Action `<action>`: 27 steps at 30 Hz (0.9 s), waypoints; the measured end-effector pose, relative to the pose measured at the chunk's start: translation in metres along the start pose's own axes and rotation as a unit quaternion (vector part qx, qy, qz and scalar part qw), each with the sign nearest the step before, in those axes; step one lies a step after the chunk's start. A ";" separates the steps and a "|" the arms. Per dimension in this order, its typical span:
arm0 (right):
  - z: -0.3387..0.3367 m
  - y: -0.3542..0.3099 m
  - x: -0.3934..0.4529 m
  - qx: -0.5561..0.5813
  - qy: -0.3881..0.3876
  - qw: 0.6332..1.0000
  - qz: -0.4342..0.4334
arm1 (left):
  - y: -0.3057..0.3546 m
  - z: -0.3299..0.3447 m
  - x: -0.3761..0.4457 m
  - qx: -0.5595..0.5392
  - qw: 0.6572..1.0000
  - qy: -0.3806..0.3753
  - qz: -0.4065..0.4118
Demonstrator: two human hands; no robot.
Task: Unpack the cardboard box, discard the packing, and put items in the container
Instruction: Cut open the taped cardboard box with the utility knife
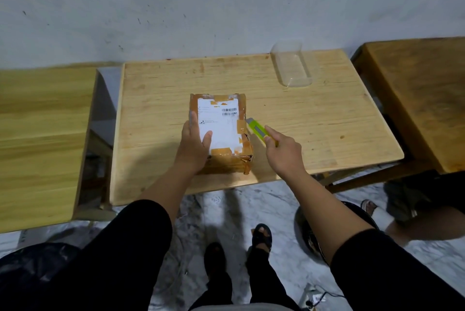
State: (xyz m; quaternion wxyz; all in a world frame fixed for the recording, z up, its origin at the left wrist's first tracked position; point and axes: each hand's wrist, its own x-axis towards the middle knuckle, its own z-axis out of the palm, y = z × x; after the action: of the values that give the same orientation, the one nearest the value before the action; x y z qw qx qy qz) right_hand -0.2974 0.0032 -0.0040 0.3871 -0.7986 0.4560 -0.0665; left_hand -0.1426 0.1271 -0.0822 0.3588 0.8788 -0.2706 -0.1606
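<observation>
- Taped brown cardboard box with a white shipping label (221,132): lies flat near the front middle of the light wooden table (314,119), still sealed; strips of brown tape cross its top and corners.
- Left hand (195,144): rests on the near left part of the box, fingers (193,119) straight along the left edge and thumb lying across the label, pressing down and gripping nothing.
- Right hand (283,152): fingers curled round the yellow-green utility knife (259,132), index laid along its spine; the tip points at the box's right edge and lies just beside it. Whether a blade is out cannot be told.
- Step in hand, as judged: slitting the tape. Best done with a shallow blade run along a taped seam, the stroke directed away from the bracing hand, which should stay clear of the cut line.
- Risk, as judged: a deep cut may score the contents.
- Clear plastic rectangular container (293,65): stands at the far right of the table, well apart from the box, apparently holding nothing.
</observation>
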 end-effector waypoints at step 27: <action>-0.047 -0.005 0.003 -0.058 -0.095 0.989 -0.100 | -0.003 -0.003 -0.003 -0.060 0.998 0.010 0.008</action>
State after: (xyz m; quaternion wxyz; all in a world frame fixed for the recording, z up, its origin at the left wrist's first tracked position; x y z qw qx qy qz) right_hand -0.3139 -0.0237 0.0318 0.3730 -0.8639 0.3384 -0.0018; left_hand -0.1424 0.1329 -0.0820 0.4148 0.8552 -0.2635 -0.1645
